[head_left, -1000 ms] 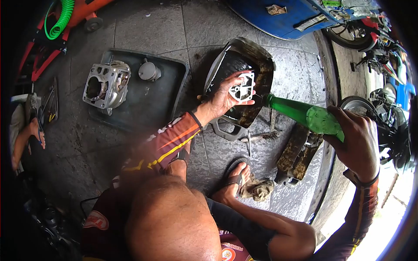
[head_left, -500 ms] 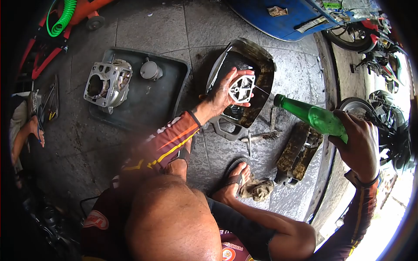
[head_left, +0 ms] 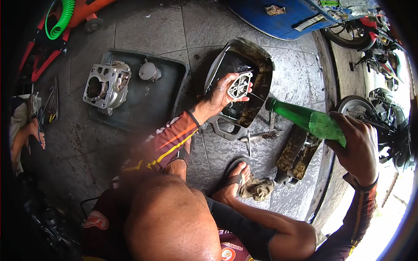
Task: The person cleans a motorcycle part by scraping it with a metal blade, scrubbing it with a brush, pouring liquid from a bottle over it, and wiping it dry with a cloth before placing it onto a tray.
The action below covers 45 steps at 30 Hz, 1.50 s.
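My left hand [head_left: 220, 92] is closed around a small silver cast-metal engine part [head_left: 239, 86], whose ribbed, open face is turned upward. It holds the part over a cut-open plastic container [head_left: 227, 128] with a moulded handle and dark grime inside. Wrapped around the base of a green bottle [head_left: 305, 118], my right hand [head_left: 360, 148] keeps it tilted, neck toward the part. A thin streak of liquid runs between the bottle's mouth and the part.
Left of the container, a dark tray [head_left: 167, 98] carries an engine casing [head_left: 106, 89] and a piston [head_left: 149, 71]. A grimy metal cover [head_left: 296, 158], a rag [head_left: 257, 189] and a tool [head_left: 249, 144] lie near my foot. Another person's hand [head_left: 37, 131] shows at far left.
The bottle has shifted slightly left, its mouth nearer the part. My left hand has turned the metal part a little and moved it slightly left.
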Available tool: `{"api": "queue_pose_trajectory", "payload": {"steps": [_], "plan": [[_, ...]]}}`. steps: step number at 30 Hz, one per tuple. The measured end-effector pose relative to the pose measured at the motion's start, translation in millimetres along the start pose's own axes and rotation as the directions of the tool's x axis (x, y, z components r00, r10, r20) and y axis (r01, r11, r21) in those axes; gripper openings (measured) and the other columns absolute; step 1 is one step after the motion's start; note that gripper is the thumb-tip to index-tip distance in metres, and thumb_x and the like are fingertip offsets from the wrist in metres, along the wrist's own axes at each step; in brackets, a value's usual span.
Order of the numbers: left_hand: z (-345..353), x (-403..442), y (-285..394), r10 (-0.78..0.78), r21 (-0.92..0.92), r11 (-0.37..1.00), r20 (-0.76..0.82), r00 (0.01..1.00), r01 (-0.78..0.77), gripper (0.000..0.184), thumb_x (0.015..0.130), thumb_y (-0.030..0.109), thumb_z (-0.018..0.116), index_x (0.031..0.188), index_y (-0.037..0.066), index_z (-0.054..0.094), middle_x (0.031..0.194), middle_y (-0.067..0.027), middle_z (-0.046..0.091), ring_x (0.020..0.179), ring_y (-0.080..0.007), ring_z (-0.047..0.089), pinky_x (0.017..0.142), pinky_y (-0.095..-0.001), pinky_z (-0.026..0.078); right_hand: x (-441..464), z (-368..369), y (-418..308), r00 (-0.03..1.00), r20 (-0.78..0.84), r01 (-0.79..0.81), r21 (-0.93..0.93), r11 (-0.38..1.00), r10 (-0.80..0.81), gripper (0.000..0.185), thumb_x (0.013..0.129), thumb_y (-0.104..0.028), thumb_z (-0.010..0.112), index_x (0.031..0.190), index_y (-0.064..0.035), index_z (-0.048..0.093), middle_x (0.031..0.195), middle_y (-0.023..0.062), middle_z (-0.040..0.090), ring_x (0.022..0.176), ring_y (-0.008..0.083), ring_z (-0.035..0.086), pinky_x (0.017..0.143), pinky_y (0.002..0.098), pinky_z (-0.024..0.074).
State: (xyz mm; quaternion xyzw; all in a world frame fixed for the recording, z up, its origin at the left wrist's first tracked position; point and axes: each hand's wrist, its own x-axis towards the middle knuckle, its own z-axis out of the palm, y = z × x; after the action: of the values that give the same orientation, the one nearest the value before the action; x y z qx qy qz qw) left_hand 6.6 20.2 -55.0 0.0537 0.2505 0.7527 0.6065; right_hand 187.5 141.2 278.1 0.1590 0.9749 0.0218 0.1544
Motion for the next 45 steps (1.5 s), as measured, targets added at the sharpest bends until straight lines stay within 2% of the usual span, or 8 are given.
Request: {"api": "queue_pose_trajectory", "payload": {"steps": [12, 19, 25, 29, 30, 34, 37, 45], "plan": [[2, 0, -1, 0.018, 0.139, 0.99, -0.046, 0.999, -0.011, 0.05, 0.098, 0.035, 0.047, 0.13, -0.002, 0.055, 0.117, -0.0186, 0.066, 0.104, -0.0247, 0.067, 0.089, -0.0419, 0.058, 3, 9, 8, 1.0, -0.004, 0.007, 0.024, 1.0, -0.006, 0.04, 0.071, -0.014, 0.078, 0.108, -0.0065, 0.064, 0.085, 0.0146, 0.068, 0.074, 0.036, 0.067, 0.064, 0.0426, 0.0514], [7, -1, 8, -0.016, 0.044, 0.999, 0.054, 0.998, 0.013, 0.049, 0.099, 0.034, 0.046, 0.131, -0.001, 0.054, 0.119, -0.0177, 0.064, 0.106, -0.0247, 0.066, 0.09, -0.0425, 0.058, 2, 16, 10, 0.999, 0.042, -0.026, 0.051, 0.998, 0.024, 0.043, 0.071, -0.016, 0.079, 0.11, -0.0068, 0.065, 0.088, 0.0149, 0.068, 0.078, 0.0353, 0.067, 0.067, 0.0426, 0.0515], [17, -5, 20, 0.072, 0.481, 0.873, 0.038, 0.997, -0.082, 0.049, 0.105, 0.041, 0.038, 0.135, 0.005, 0.051, 0.121, -0.0127, 0.063, 0.11, -0.0197, 0.063, 0.089, -0.0344, 0.055, -8, 33, 17, 0.999, 0.046, -0.032, 0.172, 0.985, 0.025, 0.044, 0.07, -0.009, 0.078, 0.111, -0.0049, 0.064, 0.09, 0.0155, 0.068, 0.081, 0.0367, 0.067, 0.072, 0.0432, 0.0523], [11, 2, 12, 0.215, 0.677, 0.68, 0.181, 0.96, -0.281, 0.064, 0.105, 0.055, 0.026, 0.125, 0.007, 0.061, 0.126, -0.01, 0.062, 0.117, -0.0189, 0.058, 0.087, -0.0309, 0.054, -9, 27, 18, 0.999, 0.023, -0.045, 0.138, 0.989, 0.042, 0.044, 0.068, -0.01, 0.078, 0.109, -0.005, 0.064, 0.089, 0.0155, 0.068, 0.081, 0.0361, 0.067, 0.069, 0.0429, 0.0525], [14, 0, 13, 0.202, 0.692, 0.668, 0.184, 0.962, -0.272, 0.073, 0.103, 0.06, 0.019, 0.121, 0.006, 0.064, 0.127, -0.0098, 0.061, 0.121, -0.0205, 0.056, 0.092, -0.0322, 0.051, -9, 24, 17, 0.999, 0.014, -0.046, 0.131, 0.99, 0.045, 0.044, 0.068, -0.01, 0.078, 0.109, -0.005, 0.064, 0.088, 0.0152, 0.068, 0.08, 0.0359, 0.067, 0.069, 0.0429, 0.0524], [11, 5, 8, 0.268, 0.692, 0.614, 0.269, 0.925, -0.379, 0.079, 0.102, 0.062, 0.015, 0.121, 0.002, 0.063, 0.126, -0.011, 0.062, 0.122, -0.0209, 0.055, 0.109, -0.0363, 0.038, -8, 19, 15, 1.0, -0.018, -0.006, 0.119, 0.993, 0.008, 0.043, 0.067, -0.011, 0.078, 0.108, -0.0049, 0.064, 0.084, 0.0142, 0.066, 0.077, 0.0356, 0.067, 0.067, 0.043, 0.0518], [15, 3, 7, 0.235, 0.626, 0.719, 0.188, 0.954, -0.301, 0.08, 0.103, 0.061, 0.015, 0.121, 0.0, 0.063, 0.124, -0.0122, 0.063, 0.12, -0.021, 0.057, 0.111, -0.0362, 0.036, -8, 19, 15, 1.0, -0.022, 0.012, 0.111, 0.994, -0.01, 0.043, 0.067, -0.011, 0.078, 0.108, -0.0047, 0.064, 0.083, 0.0141, 0.066, 0.076, 0.036, 0.066, 0.066, 0.0432, 0.0512], [11, 6, 7, 0.254, 0.582, 0.745, 0.206, 0.945, -0.327, 0.081, 0.103, 0.06, 0.015, 0.12, -0.003, 0.062, 0.121, -0.0136, 0.063, 0.113, -0.0207, 0.061, 0.108, -0.0335, 0.041, -13, 26, 14, 0.999, -0.02, 0.029, 0.107, 0.994, -0.027, 0.042, 0.068, -0.011, 0.077, 0.107, -0.0042, 0.064, 0.084, 0.0145, 0.066, 0.077, 0.0366, 0.066, 0.067, 0.0437, 0.0507]]}}
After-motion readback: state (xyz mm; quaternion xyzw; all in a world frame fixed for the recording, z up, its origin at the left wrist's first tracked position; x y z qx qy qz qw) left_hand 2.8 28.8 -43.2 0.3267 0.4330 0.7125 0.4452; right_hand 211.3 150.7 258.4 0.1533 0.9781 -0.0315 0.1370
